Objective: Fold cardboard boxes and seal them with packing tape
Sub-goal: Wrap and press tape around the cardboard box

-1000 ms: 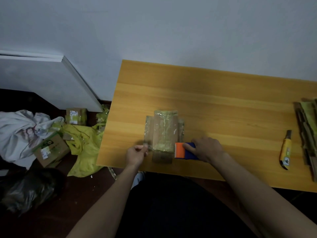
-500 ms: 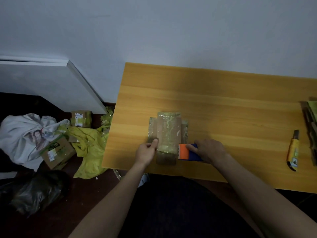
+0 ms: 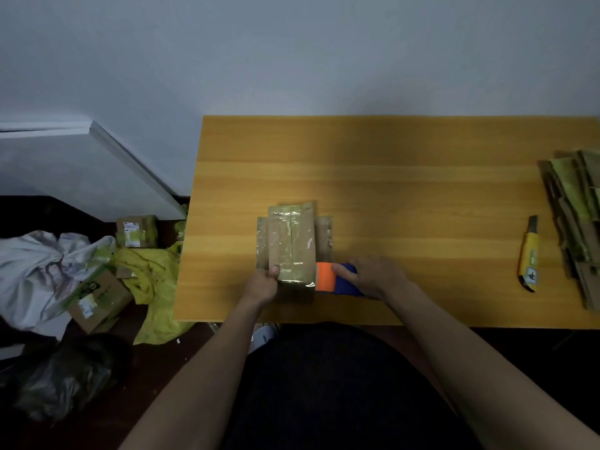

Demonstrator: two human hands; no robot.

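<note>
A small brown cardboard box [image 3: 292, 241] with glossy tape on top stands on the wooden table [image 3: 406, 177], its side flaps spread out. My left hand [image 3: 263, 283] grips the box's near left corner, thumb pressed on its top. My right hand [image 3: 373, 277] holds an orange and blue tape dispenser [image 3: 334, 278] against the box's near right edge. A strip of clear tape runs across the box's near end.
A yellow utility knife [image 3: 529, 259] lies at the right. A stack of flattened cardboard [image 3: 574, 222] sits at the table's right edge. On the floor to the left are small boxes [image 3: 97, 295], a white bag [image 3: 35, 274] and yellow cloth [image 3: 152, 280].
My left hand has moved from left of the box onto its near left corner and now grips it. The dispenser stays at the box's near right edge.
</note>
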